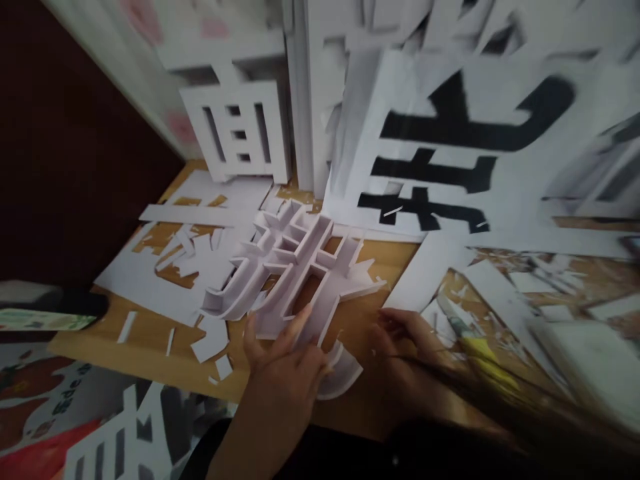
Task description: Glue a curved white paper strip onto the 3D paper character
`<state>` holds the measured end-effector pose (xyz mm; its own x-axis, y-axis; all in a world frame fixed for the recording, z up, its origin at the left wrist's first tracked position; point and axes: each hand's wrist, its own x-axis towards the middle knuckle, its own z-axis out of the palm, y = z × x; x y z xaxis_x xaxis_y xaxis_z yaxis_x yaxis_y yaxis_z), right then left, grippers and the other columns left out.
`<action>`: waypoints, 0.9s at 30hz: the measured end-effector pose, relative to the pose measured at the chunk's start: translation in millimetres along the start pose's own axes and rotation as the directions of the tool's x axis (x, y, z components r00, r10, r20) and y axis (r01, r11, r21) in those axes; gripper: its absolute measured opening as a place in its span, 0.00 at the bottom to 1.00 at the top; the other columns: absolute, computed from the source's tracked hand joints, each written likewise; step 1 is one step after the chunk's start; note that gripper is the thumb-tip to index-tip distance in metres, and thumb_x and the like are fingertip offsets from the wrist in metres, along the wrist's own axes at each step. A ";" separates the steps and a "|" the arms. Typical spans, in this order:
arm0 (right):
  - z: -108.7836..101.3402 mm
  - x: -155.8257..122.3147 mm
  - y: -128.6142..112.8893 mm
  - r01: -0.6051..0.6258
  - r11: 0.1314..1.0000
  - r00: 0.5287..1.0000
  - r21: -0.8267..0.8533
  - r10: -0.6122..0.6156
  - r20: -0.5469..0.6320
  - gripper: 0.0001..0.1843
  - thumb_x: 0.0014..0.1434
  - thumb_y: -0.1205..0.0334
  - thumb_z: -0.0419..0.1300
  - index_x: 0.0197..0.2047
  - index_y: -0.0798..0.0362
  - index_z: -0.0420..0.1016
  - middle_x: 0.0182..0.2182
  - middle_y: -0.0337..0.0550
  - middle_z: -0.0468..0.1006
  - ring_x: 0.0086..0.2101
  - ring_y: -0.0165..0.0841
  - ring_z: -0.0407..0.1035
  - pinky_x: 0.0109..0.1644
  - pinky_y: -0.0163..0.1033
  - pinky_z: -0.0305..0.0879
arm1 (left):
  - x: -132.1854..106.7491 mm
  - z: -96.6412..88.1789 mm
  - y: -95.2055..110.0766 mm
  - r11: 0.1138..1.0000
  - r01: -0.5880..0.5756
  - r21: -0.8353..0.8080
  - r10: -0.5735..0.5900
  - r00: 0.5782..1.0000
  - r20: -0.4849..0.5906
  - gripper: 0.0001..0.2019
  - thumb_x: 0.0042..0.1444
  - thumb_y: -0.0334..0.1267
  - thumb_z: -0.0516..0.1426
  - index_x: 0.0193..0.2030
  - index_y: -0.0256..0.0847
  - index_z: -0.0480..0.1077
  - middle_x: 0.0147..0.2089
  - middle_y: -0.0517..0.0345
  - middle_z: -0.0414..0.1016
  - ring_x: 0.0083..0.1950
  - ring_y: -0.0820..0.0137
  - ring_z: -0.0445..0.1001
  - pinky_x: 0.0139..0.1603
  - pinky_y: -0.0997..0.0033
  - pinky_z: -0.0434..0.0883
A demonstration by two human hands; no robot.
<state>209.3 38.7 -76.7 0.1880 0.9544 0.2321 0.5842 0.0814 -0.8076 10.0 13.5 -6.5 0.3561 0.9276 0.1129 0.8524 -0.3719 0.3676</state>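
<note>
A white hollow raised character (300, 273), with thin upright walls along its strokes, lies tilted on the wooden table. My left hand (285, 367) rests on its near end, fingers spread over the base and touching the walls. Close to that hand, a curved wall strip (343, 373) forms the character's near right end. My right hand (415, 353) is to the right of the character, apart from it, low over the table. Its fingers are curled in, and whatever may be between them is hidden by blur and shadow. Dark strands of hair cross in front of the right wrist.
A cutter with a yellow handle (483, 360) lies right of my right hand among paper scraps. Behind stands a finished white character (237, 133) and a sheet with a black printed character (450, 133). A white block (595, 367) sits far right. Cut sheets (150, 280) cover the left.
</note>
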 end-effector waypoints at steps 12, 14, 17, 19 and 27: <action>-26.5 2.4 -15.4 0.205 0.961 0.890 0.185 -0.262 0.374 0.10 0.66 0.66 0.57 0.45 0.51 0.80 0.39 0.44 0.80 0.38 0.34 0.75 0.42 0.38 0.70 | -3.6 8.0 -5.3 0.997 0.053 -0.055 -0.052 0.998 0.021 0.10 0.67 0.35 0.53 0.34 0.46 0.73 0.38 0.62 0.84 0.69 0.58 0.68 0.71 0.24 0.28; -23.7 6.2 -15.8 0.238 0.956 0.870 0.173 -0.289 0.400 0.11 0.66 0.69 0.56 0.45 0.52 0.80 0.40 0.45 0.80 0.39 0.35 0.76 0.42 0.38 0.70 | -4.2 9.9 -8.0 0.997 0.051 -0.061 -0.050 0.999 0.015 0.10 0.66 0.35 0.54 0.33 0.46 0.72 0.40 0.60 0.84 0.69 0.58 0.68 0.70 0.24 0.26; -18.4 10.6 -12.3 0.274 0.952 0.864 0.137 -0.306 0.400 0.12 0.66 0.71 0.54 0.45 0.52 0.79 0.39 0.45 0.81 0.39 0.35 0.76 0.42 0.38 0.70 | -4.8 12.4 -10.7 0.997 0.047 -0.063 -0.046 0.999 0.018 0.09 0.67 0.36 0.54 0.33 0.47 0.71 0.38 0.63 0.84 0.70 0.60 0.67 0.71 0.28 0.22; -15.8 12.5 -9.6 0.298 0.948 0.863 0.114 -0.319 0.393 0.13 0.67 0.70 0.54 0.45 0.52 0.79 0.38 0.44 0.82 0.38 0.35 0.76 0.41 0.38 0.69 | -4.9 12.7 -11.4 0.997 0.037 -0.068 -0.036 0.999 0.019 0.10 0.68 0.36 0.53 0.34 0.48 0.70 0.34 0.68 0.83 0.71 0.63 0.64 0.71 0.33 0.18; -7.4 20.0 -0.3 0.330 0.944 0.891 -0.021 -0.304 0.336 0.10 0.68 0.65 0.57 0.43 0.46 0.80 0.36 0.41 0.82 0.35 0.34 0.76 0.38 0.37 0.70 | -3.0 12.5 -12.8 0.999 -0.041 0.028 0.043 0.995 -0.088 0.09 0.67 0.36 0.54 0.35 0.50 0.70 0.39 0.74 0.84 0.67 0.71 0.70 0.72 0.56 0.13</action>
<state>218.7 55.6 -67.8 -0.2757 0.9225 0.2702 0.6301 0.3857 -0.6740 2.7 15.0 -23.1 0.3573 0.9101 0.2098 0.8476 -0.4103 0.3364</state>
